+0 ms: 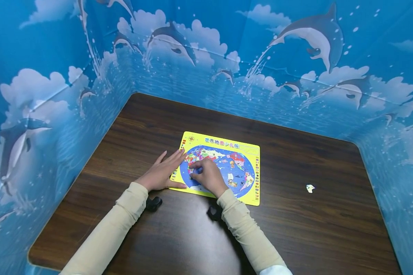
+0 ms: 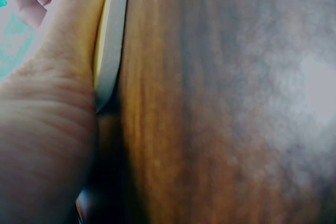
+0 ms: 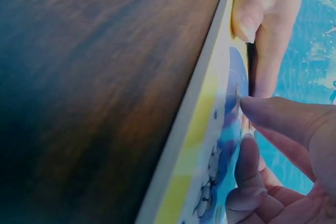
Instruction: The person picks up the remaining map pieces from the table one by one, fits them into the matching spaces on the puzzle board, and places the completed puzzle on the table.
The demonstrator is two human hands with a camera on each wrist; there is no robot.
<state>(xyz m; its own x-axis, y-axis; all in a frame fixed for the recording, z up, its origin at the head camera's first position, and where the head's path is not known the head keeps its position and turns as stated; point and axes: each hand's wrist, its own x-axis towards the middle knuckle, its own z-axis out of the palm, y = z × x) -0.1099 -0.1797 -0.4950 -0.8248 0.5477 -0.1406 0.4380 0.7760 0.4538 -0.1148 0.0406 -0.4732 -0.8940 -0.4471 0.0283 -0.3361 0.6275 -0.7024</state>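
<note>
A yellow-bordered world map puzzle board (image 1: 199,139) with a blue oval map lies on the table. My left hand (image 1: 165,170) rests spread over its left edge, the thumb along the front left corner. In the left wrist view, that hand (image 2: 47,72) lies against the board's side edge (image 2: 111,51). My right hand (image 1: 208,175) is over the left part of the map with curled fingers. Seen from the right wrist, the thumb and forefinger of this hand (image 3: 294,145) pinch a thin puzzle piece (image 3: 238,97) at the board's surface, mostly hidden by the fingertips.
A small, pale loose piece (image 1: 310,188) lies on the dark wooden table (image 1: 296,229), right of the board. Black wrist devices (image 1: 153,204) show beneath both wrists. Blue dolphin-printed cloth (image 1: 206,76) hangs around the table's back and sides.
</note>
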